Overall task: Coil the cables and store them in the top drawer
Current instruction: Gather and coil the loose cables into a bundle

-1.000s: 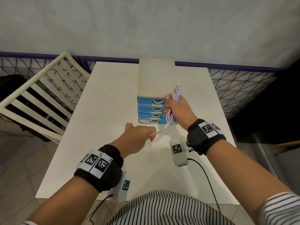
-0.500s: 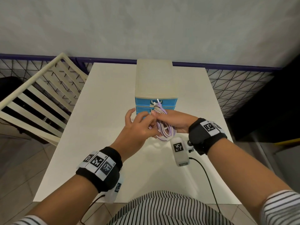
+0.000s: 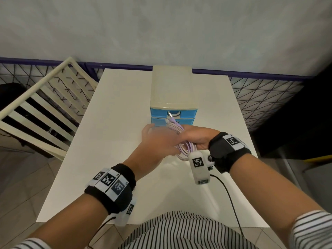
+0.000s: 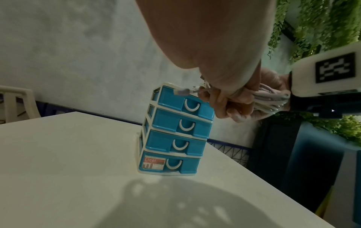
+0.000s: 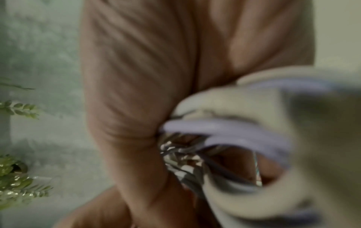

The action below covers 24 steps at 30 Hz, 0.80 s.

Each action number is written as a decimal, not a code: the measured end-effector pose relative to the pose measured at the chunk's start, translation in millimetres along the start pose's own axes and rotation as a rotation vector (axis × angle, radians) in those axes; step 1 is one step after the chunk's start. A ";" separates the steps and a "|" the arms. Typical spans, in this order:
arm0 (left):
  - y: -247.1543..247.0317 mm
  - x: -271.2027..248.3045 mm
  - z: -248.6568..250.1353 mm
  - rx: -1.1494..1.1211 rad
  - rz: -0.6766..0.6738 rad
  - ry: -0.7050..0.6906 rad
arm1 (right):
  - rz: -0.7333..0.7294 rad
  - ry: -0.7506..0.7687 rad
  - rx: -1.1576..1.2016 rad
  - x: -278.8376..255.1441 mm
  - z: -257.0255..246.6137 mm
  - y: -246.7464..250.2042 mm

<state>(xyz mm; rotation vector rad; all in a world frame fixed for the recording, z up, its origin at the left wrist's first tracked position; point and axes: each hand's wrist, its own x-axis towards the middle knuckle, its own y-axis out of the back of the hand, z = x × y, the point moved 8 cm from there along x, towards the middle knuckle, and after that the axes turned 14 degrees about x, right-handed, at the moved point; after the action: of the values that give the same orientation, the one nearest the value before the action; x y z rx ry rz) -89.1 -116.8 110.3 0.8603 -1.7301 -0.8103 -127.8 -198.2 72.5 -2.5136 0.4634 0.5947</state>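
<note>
A lilac-and-white cable coil hangs just in front of the cream drawer unit. My right hand grips the coil from the right. Over its left side lies my left hand, blurred, fingers wrapped round the strands. In the left wrist view curled fingers hold the coil, and a plug end pokes out beside the top drawer. All the blue drawers are pushed in. The right wrist view is blurred: my palm and cable loops.
The white table carries only the drawer unit, toward its back. A cream slatted chair stands to the left, and wire mesh fencing runs behind. A black wire trails from the right wrist camera.
A second ago my left hand held a cable end away from the bundle raised in my right. The hands have since come together, lower, with the left now over the coil.
</note>
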 end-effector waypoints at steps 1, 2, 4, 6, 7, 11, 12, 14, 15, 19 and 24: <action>-0.4 -0.4 0.4 -0.016 -0.003 -0.004 | -0.005 0.005 -0.024 0.1 -0.8 -1.3; -1.7 -0.9 0.5 -0.034 -0.010 -0.007 | -0.006 0.010 -0.049 -0.1 -1.4 -2.0; -3.4 -1.5 0.8 -0.071 -0.032 -0.008 | -0.008 0.007 -0.108 -1.0 -0.7 -3.3; -4.8 -1.1 -0.2 -0.111 -0.060 -0.004 | -0.006 0.010 -0.199 -1.0 -0.2 -4.6; -4.7 -0.5 -1.0 -0.134 -0.072 0.001 | 0.000 0.020 -0.245 -0.5 -0.4 -5.0; -0.8 -1.0 -6.2 -0.171 -0.093 0.032 | 0.034 0.054 -0.327 4.9 -1.1 -5.7; -0.5 -1.9 -7.9 -0.176 -0.092 0.045 | 0.039 0.066 -0.311 5.7 -1.9 -5.4; -0.6 -2.3 -13.1 -0.198 -0.112 0.092 | 0.064 0.093 -0.253 7.0 -3.0 -1.2; 0.1 -2.2 -17.2 -0.218 -0.128 0.131 | 0.080 0.110 -0.229 7.1 -4.1 1.4; 1.2 -1.2 -32.8 -0.461 -0.215 0.309 | 0.186 0.152 -0.273 8.6 -4.2 13.4; 5.0 4.1 -44.7 -0.310 -0.183 0.261 | 0.212 0.115 -0.281 7.9 -1.5 11.4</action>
<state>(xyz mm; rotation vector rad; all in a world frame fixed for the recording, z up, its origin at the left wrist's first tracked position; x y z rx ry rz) -48.4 -123.2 128.8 0.8760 -1.2712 -1.0090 -125.6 -209.9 65.2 -2.7976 0.7422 0.6341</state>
